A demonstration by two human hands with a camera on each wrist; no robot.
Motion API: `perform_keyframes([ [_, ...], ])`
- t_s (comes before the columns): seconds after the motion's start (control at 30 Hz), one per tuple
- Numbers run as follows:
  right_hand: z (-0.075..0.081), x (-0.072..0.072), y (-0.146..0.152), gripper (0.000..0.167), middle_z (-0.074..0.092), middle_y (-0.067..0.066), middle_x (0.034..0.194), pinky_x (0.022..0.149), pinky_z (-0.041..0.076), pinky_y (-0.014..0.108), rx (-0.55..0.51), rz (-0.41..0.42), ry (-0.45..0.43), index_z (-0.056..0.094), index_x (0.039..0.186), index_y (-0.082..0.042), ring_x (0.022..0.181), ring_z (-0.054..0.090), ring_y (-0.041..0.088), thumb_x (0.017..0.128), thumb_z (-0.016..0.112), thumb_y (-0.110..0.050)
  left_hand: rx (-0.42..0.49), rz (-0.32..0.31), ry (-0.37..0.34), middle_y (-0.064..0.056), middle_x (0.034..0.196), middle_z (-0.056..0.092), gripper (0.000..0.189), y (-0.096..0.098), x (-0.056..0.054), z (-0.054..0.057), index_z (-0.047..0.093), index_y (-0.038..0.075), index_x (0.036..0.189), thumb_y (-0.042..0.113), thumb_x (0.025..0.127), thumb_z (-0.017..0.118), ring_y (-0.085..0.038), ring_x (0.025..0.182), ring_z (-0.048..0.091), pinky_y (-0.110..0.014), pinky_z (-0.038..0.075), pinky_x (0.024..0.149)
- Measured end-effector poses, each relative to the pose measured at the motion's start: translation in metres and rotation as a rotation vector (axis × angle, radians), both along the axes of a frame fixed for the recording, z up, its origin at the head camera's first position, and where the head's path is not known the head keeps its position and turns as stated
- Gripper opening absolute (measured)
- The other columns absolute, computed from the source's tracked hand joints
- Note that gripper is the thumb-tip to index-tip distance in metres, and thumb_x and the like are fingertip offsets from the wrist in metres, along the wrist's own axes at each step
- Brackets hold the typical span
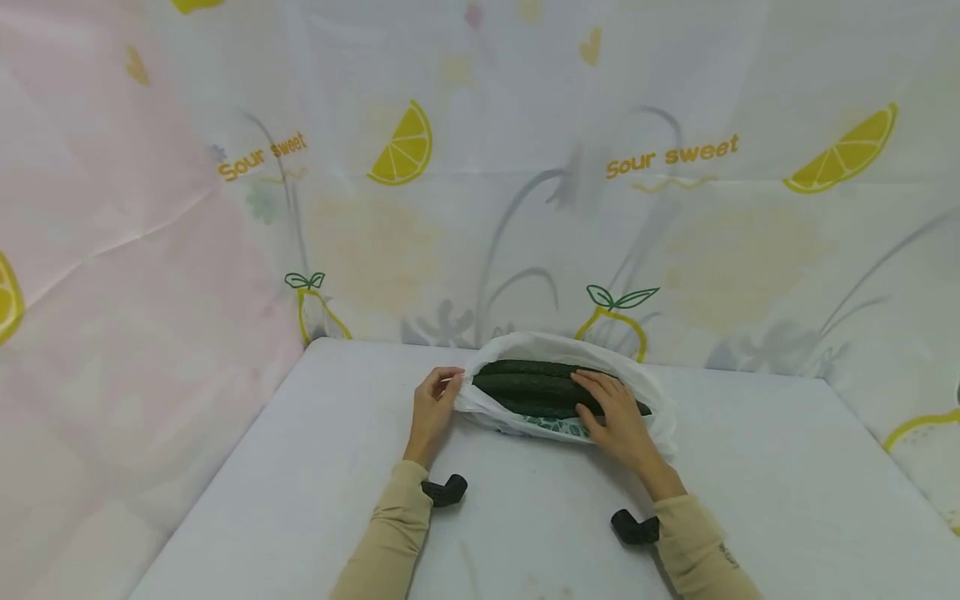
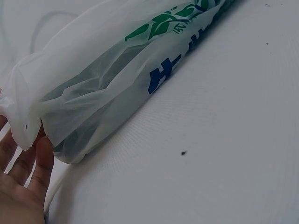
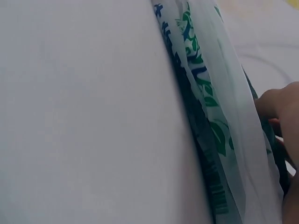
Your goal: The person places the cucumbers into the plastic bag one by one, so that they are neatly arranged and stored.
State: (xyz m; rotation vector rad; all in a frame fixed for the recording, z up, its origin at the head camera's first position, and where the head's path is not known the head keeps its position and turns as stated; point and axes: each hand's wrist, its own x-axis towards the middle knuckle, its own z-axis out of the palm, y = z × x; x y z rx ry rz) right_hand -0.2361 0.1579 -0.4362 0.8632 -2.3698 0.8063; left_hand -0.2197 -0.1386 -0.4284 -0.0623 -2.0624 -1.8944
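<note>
A white plastic bag point(image 1: 551, 344) with green leaf print lies on its side, its long mouth facing up. Dark green cucumbers point(image 1: 525, 393) lie lengthwise inside, at least two of them. My left hand point(image 1: 433, 410) pinches the bag's left end; the left wrist view shows the bunched plastic point(image 2: 28, 123) at its fingers. Over the right part of the cucumbers, my right hand point(image 1: 618, 423) reaches into the mouth and grips one, thumb on the near side and fingers on the far side. The bag's wall point(image 3: 243, 140) partly hides those fingers in the right wrist view.
The bag rests near the back of a white table point(image 1: 525, 508). A fabric backdrop point(image 1: 495, 208) with lemon prints rises behind it and on both sides. Black wrist mounts point(image 1: 447, 492) stick out inward from both sleeves.
</note>
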Motion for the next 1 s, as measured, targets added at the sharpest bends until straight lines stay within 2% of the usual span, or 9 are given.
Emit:
perform_keyframes([
  [0.13, 0.002, 0.004, 0.006, 0.045, 0.054, 0.016, 0.130, 0.098, 0.036, 0.050, -0.057, 0.050, -0.017, 0.054, 0.129, -0.001, 0.121, 0.046, 0.034, 0.085, 0.065, 0.001, -0.016, 0.000, -0.013, -0.019, 0.113, 0.062, 0.021, -0.001, 0.002, 0.001, 0.063, -0.004, 0.109, 0.011, 0.094, 0.058, -0.006, 0.090, 0.058, -0.014, 0.044, 0.075],
  [0.37, 0.008, 0.004, 0.022, 0.043, 0.056, 0.015, 0.128, 0.104, 0.030, 0.015, -0.138, 0.062, -0.006, 0.055, 0.127, -0.003, 0.121, 0.046, 0.031, 0.085, 0.062, 0.005, -0.009, 0.006, 0.001, -0.019, 0.113, 0.063, 0.022, -0.002, 0.001, 0.002, 0.063, -0.004, 0.108, 0.012, 0.094, 0.058, -0.007, 0.097, 0.057, -0.019, 0.044, 0.084],
  [0.47, 0.015, 0.004, 0.032, 0.041, 0.058, 0.016, 0.124, 0.104, 0.027, 0.010, -0.179, 0.055, 0.031, 0.057, 0.124, -0.002, 0.121, 0.047, 0.025, 0.085, 0.062, 0.007, -0.002, 0.002, -0.006, -0.019, 0.113, 0.063, 0.022, -0.002, -0.001, 0.001, 0.063, -0.003, 0.109, 0.013, 0.094, 0.058, -0.008, 0.100, 0.056, -0.024, 0.043, 0.090],
  [0.57, 0.019, 0.007, 0.048, 0.040, 0.059, 0.017, 0.120, 0.104, 0.027, 0.009, -0.209, 0.023, 0.069, 0.058, 0.122, 0.000, 0.122, 0.045, 0.012, 0.083, 0.062, 0.010, -0.004, 0.011, -0.012, -0.017, 0.113, 0.063, 0.024, -0.002, -0.008, -0.012, 0.063, 0.000, 0.110, 0.017, 0.094, 0.058, -0.011, 0.102, 0.056, -0.026, 0.044, 0.089],
  [0.67, 0.015, 0.011, 0.068, 0.040, 0.059, 0.018, 0.119, 0.103, 0.025, 0.007, -0.211, -0.021, 0.083, 0.059, 0.121, 0.000, 0.122, 0.042, 0.002, 0.083, 0.061, 0.010, -0.036, 0.035, 0.001, -0.012, 0.113, 0.064, 0.024, -0.002, -0.014, -0.025, 0.064, 0.006, 0.111, 0.023, 0.094, 0.058, -0.015, 0.102, 0.057, -0.022, 0.046, 0.084],
  [0.7, 0.013, 0.013, 0.074, 0.040, 0.059, 0.018, 0.118, 0.102, 0.025, 0.006, -0.212, -0.039, 0.074, 0.059, 0.121, -0.001, 0.122, 0.041, -0.001, 0.083, 0.061, 0.010, -0.053, 0.045, 0.006, -0.010, 0.112, 0.064, 0.024, -0.002, -0.016, -0.029, 0.065, 0.008, 0.111, 0.025, 0.094, 0.058, -0.016, 0.103, 0.057, -0.022, 0.047, 0.083],
  [0.83, 0.005, 0.023, 0.098, 0.038, 0.057, 0.018, 0.122, 0.100, 0.022, 0.003, -0.190, -0.099, 0.002, 0.057, 0.125, -0.002, 0.123, 0.036, -0.006, 0.088, 0.058, 0.005, -0.179, 0.075, 0.028, -0.004, 0.110, 0.064, 0.022, -0.003, -0.014, -0.028, 0.064, 0.016, 0.111, 0.029, 0.095, 0.056, -0.015, 0.102, 0.058, -0.025, 0.049, 0.083],
  [0.9, 0.003, 0.029, 0.108, 0.038, 0.054, 0.018, 0.129, 0.101, 0.020, 0.003, -0.171, -0.134, -0.060, 0.053, 0.130, -0.005, 0.127, 0.035, -0.003, 0.092, 0.056, -0.001, -0.281, 0.073, 0.035, -0.002, 0.110, 0.064, 0.023, -0.006, -0.013, -0.025, 0.062, 0.017, 0.114, 0.030, 0.096, 0.055, -0.015, 0.103, 0.057, -0.029, 0.050, 0.084],
  [1.0, 0.004, 0.037, 0.120, 0.044, 0.044, 0.021, 0.138, 0.113, 0.025, 0.028, -0.123, -0.169, -0.170, 0.044, 0.139, -0.007, 0.136, 0.034, 0.022, 0.096, 0.053, -0.010, -0.457, 0.051, 0.040, -0.003, 0.117, 0.062, 0.029, -0.014, -0.010, -0.019, 0.059, 0.018, 0.122, 0.032, 0.096, 0.054, -0.019, 0.109, 0.056, -0.038, 0.048, 0.090],
])
